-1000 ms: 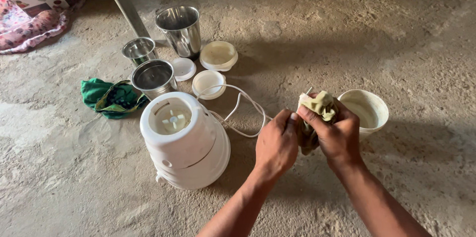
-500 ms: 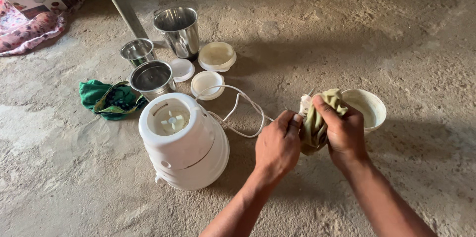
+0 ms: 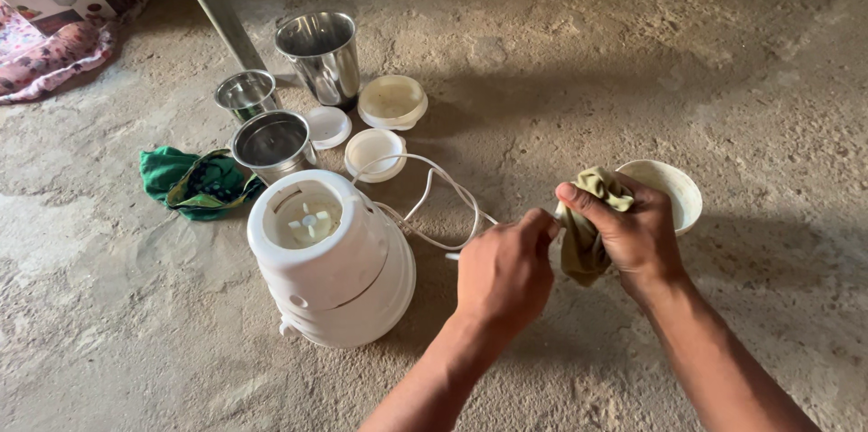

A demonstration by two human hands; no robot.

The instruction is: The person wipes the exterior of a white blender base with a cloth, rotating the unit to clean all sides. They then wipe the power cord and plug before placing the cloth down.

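Your right hand [image 3: 637,238] is clenched round an olive-green cloth [image 3: 586,238], which hangs bunched between both hands just near of the white bowl [image 3: 680,190]. Your left hand [image 3: 504,274] is closed on the end of the white cord [image 3: 434,192], though the plug itself is hidden behind the cloth and fingers. A second ago the cloth sat higher and a pale bit of the plug showed above it; now the cloth has slid down over that end and your hands have drawn slightly nearer to you, so the wiping seems to be passing along the plug and cord end.

The cord loops left to the white mixer base [image 3: 330,260], standing upright on the sandy floor [image 3: 705,52], its drive coupling showing on top. The bowl, just right of the cloth, has a pale inside; whether it holds anything you cannot tell. Far left stand three steel jars, the tall jar [image 3: 321,54], the small jar [image 3: 246,93] and the middle jar [image 3: 274,143], all open and apparently empty. Beside them lie three white lids [image 3: 391,102], and a crumpled green cloth [image 3: 194,181] lies left of the base
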